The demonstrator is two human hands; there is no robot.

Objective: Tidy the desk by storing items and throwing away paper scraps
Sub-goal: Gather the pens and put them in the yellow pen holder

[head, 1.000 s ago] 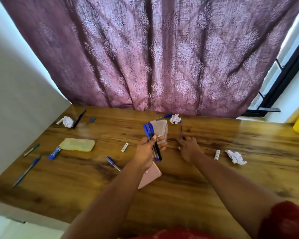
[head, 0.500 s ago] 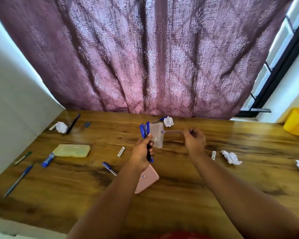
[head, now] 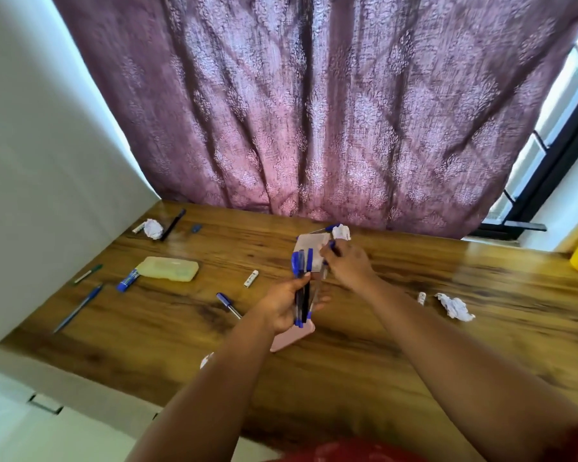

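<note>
Nearest: pink case (head: 294,338) flat on wooden desk (head: 364,361), partly under left wrist. Left hand (head: 286,305) gripping bunch of pens (head: 302,285), upright, blue caps on top. Right hand (head: 347,265) just beside, pinching another pen (head: 331,245) against clear holder (head: 309,251). Loose pen (head: 228,305) left of hands. Paper scraps: crumpled ball (head: 454,305) right, another (head: 341,232) far, by curtain (head: 314,111).
</note>
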